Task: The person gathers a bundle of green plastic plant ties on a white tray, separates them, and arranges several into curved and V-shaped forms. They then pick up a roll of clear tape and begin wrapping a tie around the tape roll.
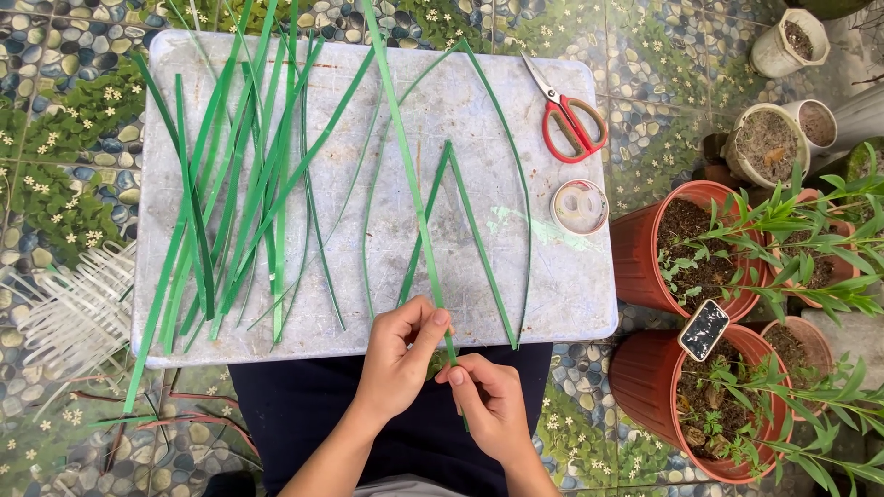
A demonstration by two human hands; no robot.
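Note:
My left hand (398, 359) and my right hand (488, 400) meet at the near edge of a white board (571, 294), both pinching the lower end of one long green leaf strip (405, 166). That strip runs up and away across the board past its far edge. A small folded green piece sits between my fingers, mostly hidden. A folded V-shaped strip (451, 230) lies just beyond my hands. A pile of several cut green strips (230, 184) covers the left half of the board.
Red-handled scissors (571, 124) and a roll of clear tape (580, 206) lie at the board's right side. Terracotta pots with plants (686, 248) stand to the right, white pots (769, 143) behind them. A white woven piece (78, 308) lies on the patterned floor at left.

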